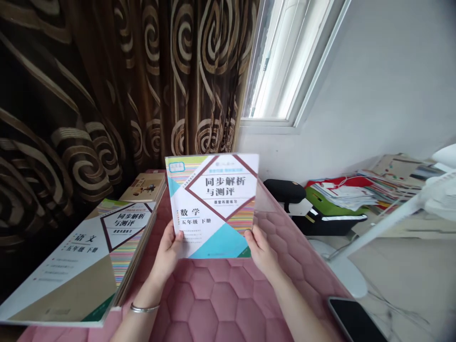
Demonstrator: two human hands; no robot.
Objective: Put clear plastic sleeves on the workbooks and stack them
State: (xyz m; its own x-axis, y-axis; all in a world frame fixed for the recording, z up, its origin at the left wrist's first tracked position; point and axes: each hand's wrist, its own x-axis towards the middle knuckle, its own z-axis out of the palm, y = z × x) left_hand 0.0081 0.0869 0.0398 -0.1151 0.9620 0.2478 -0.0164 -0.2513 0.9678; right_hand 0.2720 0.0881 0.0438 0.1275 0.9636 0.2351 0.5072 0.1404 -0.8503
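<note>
A math workbook [221, 232] with a white, blue and striped cover is held up in front of me, its front facing me. My left hand [170, 247] grips its lower left edge, thumb on the cover. At the lower right edge, my right hand [261, 247] pinches the book in the same way, its other fingers hidden behind. A silver bangle [144, 308] circles my left wrist. To the left lies a stack of books topped by a Chinese-language workbook [76, 275], with a smaller tan book [143, 187] behind it.
The books rest on a pink quilted surface [217, 304]. A phone [356, 320] lies at its right edge, near a white lamp [351, 280]. A black and green bag [331, 209] and piled papers [395, 180] are at the right; a patterned curtain [160, 85] hangs behind.
</note>
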